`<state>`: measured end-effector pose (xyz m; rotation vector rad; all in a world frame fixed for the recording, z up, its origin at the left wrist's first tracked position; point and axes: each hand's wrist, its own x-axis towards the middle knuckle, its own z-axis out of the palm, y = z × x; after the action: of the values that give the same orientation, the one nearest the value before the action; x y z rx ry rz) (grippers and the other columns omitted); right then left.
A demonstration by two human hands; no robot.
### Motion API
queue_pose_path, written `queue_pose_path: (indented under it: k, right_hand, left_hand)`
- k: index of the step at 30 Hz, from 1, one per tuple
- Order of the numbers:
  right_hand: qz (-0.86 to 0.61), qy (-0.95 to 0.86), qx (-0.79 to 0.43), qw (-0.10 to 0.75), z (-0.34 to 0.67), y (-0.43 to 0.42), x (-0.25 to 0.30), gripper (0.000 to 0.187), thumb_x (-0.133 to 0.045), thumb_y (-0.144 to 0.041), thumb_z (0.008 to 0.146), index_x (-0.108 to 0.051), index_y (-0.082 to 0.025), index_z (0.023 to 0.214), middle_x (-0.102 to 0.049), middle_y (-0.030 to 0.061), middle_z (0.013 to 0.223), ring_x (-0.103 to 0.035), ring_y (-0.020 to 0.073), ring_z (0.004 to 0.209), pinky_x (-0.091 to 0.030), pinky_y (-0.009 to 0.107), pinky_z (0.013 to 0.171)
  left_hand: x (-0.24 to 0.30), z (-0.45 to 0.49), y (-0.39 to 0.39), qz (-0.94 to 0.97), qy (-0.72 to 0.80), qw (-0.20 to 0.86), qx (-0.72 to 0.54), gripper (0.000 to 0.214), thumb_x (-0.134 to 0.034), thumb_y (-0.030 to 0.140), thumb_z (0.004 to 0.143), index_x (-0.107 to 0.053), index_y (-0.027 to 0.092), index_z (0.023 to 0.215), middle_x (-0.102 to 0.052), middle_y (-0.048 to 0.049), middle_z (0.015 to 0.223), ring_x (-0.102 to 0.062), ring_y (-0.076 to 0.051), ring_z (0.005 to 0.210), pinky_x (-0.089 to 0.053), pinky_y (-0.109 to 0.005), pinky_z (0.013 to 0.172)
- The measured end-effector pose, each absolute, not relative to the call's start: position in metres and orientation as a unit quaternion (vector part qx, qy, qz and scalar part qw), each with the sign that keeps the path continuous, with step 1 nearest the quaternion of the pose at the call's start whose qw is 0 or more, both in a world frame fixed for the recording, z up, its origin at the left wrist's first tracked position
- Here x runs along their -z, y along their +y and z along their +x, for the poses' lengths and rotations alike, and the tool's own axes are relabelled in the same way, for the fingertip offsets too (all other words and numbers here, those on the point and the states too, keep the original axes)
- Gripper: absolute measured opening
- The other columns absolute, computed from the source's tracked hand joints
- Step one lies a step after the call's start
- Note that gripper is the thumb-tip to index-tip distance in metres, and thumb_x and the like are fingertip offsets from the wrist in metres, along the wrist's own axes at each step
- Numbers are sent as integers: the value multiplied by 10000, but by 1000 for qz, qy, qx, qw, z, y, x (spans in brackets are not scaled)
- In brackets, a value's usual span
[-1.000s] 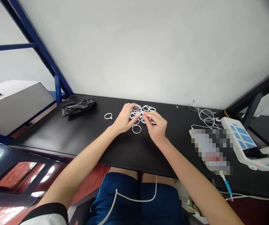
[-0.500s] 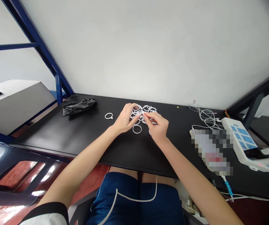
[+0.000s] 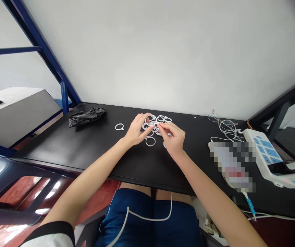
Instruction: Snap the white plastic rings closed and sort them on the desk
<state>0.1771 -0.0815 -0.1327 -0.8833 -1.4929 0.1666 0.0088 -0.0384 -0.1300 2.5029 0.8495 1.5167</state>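
White rings [image 3: 162, 120] lie in a loose, overlapping heap on the black table [image 3: 85, 147], towards its far edge and close to the pale wall. Both hands meet at the near side of the heap. The left hand [image 3: 136, 131] rests on the table with its thumb and fingers pinched on the rings, and the right hand [image 3: 174, 139] pinches them from the other side, fingertips of the two hands almost touching. Whether they grip one ring or two is too small to tell. A lone ring [image 3: 150, 141] lies flat just in front of the hands, between the wrists, and another single ring [image 3: 119, 127] lies apart to the left. Farther left sits a crumpled black bag [image 3: 87, 116]. Off to the right are tangled white cables [image 3: 226, 128] and a white power strip [image 3: 268, 156], well apart from the heap.
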Motion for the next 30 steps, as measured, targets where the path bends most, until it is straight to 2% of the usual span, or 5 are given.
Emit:
queue_pose_path:
  k: [8,17,30]
  right_hand:
    - [-384,-655,-81,646,177,-82,132,77,-665,-245,851,-741,-230,851,-739,38,841,-694,169,683,-617,316,582]
    - [-373,-652,-80,655,176,-82,132,74,-673,-190,840,-742,-214,846,-729,33,815,-658,138,629,-589,278,530]
    - [-387,-652,-73,648,175,-83,130,81,-665,-225,852,-741,-210,830,-734,39,811,-669,148,639,-575,287,539]
  left_hand:
    - [132,8,-37,817,272,46,-506,366,-528,380,941,-507,169,1239,-596,-45,858,-545,-181,812,-491,-362,794]
    - [133,9,-37,815,262,51,-514,361,-561,331,929,-512,155,1240,-587,-40,853,-534,-169,813,-482,-346,800]
    - [134,9,-36,816,257,55,-514,353,-577,300,922,-509,157,1237,-578,-36,850,-523,-163,810,-473,-337,794]
